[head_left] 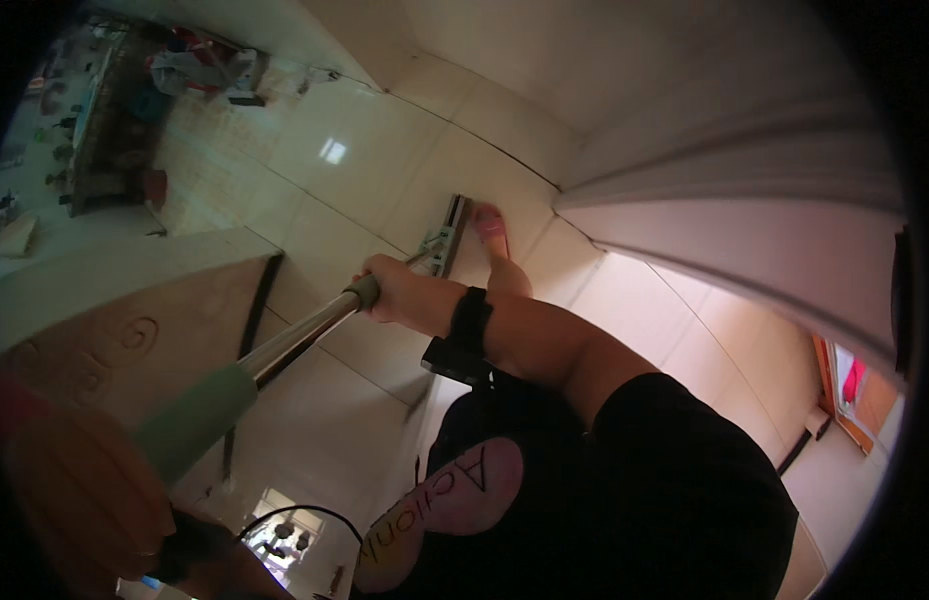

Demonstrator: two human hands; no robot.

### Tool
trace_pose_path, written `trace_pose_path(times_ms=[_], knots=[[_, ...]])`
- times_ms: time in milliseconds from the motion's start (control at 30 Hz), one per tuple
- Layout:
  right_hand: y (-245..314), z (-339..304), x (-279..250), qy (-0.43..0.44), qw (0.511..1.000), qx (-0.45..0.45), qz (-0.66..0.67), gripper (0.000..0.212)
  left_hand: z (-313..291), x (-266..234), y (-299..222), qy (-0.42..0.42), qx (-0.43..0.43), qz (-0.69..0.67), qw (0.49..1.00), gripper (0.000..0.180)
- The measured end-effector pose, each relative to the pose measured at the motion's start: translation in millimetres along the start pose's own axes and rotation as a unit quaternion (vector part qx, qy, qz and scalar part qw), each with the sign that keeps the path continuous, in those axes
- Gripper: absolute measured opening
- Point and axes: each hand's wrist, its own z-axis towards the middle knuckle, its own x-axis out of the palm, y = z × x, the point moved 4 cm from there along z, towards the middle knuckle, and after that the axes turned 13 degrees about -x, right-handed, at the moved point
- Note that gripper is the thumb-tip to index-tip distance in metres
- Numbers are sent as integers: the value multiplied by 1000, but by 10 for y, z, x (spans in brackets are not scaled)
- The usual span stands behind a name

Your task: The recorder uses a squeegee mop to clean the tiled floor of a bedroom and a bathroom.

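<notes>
A mop with a shiny metal pole [310, 338] and a green foam grip slants across the view from lower left to centre. My right hand [410, 292] is closed around the pole's lower part, by a green collar. At the dim lower left, my left hand [80, 495] curls about the top end by the green grip; part of it is lost in shadow. Beyond my right hand, the long narrow mop head [450, 235] rests on the pale tiled floor [350, 220]. My foot in a pink slipper [488, 220] stands just beside the head.
A doorway's wall end [135, 290] juts in at left. Beyond it are a dark shelf [115, 120] with small items and bags [200, 70] on the floor. A pale wall panel [725, 220] runs along the right. An orange-framed thing [855, 395] stands at far right.
</notes>
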Motion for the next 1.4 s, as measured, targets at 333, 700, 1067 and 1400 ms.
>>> trace_pose_path(times_ms=[333,700,1067,1400], knots=[[492,2035,2245,167,979,4,-118,10,1232,850,-1015,242,255,-437,828,17],[226,2292,4143,174,935,142,-274,8,998,2556,-884,237,219,-937,134,17],[-209,3084,5848,-32,979,101,-174,16,471,5058,33,-5,-42,-991,123,22],[-422,3744,7833,14,951,217,-219,13,408,7415,-388,-79,-375,-923,30,46]])
